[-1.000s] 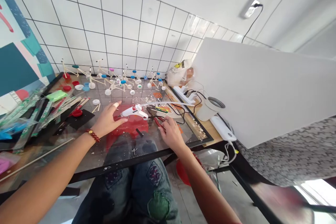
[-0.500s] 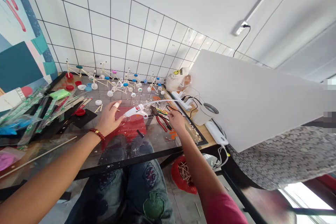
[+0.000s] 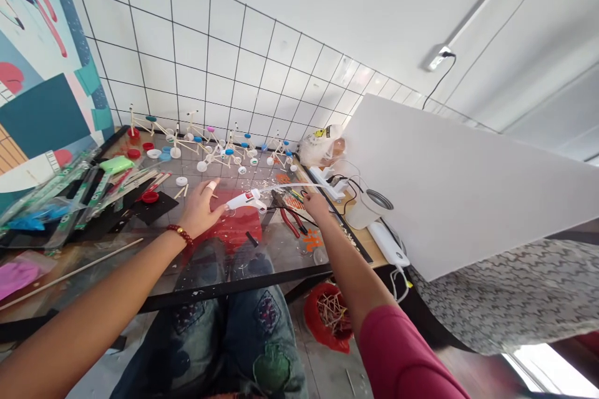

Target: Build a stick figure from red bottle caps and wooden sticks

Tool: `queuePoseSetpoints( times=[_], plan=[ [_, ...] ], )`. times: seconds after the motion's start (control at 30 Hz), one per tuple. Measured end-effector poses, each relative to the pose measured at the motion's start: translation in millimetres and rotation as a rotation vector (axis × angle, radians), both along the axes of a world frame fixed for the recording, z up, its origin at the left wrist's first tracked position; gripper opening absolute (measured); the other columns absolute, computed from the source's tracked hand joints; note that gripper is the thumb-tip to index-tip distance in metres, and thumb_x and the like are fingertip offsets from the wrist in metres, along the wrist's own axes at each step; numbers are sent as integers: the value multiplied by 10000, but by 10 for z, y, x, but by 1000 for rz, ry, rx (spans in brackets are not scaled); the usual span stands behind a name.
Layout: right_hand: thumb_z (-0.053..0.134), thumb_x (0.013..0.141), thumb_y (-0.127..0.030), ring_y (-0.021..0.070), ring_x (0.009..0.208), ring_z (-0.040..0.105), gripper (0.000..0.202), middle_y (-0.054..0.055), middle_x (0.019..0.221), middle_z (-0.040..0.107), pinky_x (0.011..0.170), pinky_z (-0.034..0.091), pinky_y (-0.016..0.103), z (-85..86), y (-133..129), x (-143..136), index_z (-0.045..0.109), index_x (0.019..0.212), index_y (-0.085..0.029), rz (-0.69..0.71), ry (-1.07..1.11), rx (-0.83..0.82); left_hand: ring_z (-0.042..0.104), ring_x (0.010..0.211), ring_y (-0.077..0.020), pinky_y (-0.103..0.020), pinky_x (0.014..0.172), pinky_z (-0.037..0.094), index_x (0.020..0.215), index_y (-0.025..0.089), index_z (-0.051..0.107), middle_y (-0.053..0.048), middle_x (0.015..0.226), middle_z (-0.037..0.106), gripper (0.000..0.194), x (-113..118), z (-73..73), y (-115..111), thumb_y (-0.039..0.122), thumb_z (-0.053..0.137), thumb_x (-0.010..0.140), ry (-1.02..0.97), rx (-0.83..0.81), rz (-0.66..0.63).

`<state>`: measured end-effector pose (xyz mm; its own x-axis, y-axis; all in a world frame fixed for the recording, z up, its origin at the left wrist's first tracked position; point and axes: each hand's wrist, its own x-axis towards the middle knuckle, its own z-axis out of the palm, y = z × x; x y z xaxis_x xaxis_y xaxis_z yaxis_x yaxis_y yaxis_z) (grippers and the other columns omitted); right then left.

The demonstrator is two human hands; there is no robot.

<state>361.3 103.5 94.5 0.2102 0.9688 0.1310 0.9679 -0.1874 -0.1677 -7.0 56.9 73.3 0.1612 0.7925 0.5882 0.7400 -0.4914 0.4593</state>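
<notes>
We're seeing the glue gun (image 3: 244, 200) lying on the glass tabletop (image 3: 161, 274), over the red patch. Using it as the reference.

Left hand (image 3: 200, 209): sitting just left of the gun, fingers spreading open, thumb pointing at its narrow end. Not seeing whether they're touching.
Right hand (image 3: 317, 207): hanging right of the gun, fingers curling near the cord (image 3: 306, 220). Hiding its own fingertips, so we're not able to tell if it's gripping anything.

Pliers (image 3: 291, 219) are lying right of the gun, jaws up by the glue stick (image 3: 292, 186), which is running out of the gun's back end. Stick models (image 3: 228, 154) are standing beyond the gun.

Handling, our guess: we're expecting a light, stiff plastic body, maybe hot at the nozzle, so we're favouring the handle. We're reckoning the stick is bendy and a bit slick, and the cord is dragging. We're rating the models as fragile.
</notes>
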Motion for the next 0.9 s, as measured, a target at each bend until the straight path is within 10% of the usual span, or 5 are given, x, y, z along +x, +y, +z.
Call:
queuePoseSetpoints(
  times=[0.3,0.9],
  plan=[
    [630,874,-293,165,800,652,157,20,834,744,712,443,227,48,-132,-77,754,826,-209,320,-4,-112,527,1284,-328,-491,1100,424,1378,154,462,-170,1330,564,626,-40,4,3,364,634,814,-67,-17,11],
    [546,922,-182,277,1005,665,189,191,1061,714,868,441,327,83,-140,-202,703,1011,-126,252,-223,-192,565,1233,-321,-490,1071,447,1344,165,491,-163,1279,596,577,-61,37,-5,347,631,814,-82,-36,16]
  ],
)
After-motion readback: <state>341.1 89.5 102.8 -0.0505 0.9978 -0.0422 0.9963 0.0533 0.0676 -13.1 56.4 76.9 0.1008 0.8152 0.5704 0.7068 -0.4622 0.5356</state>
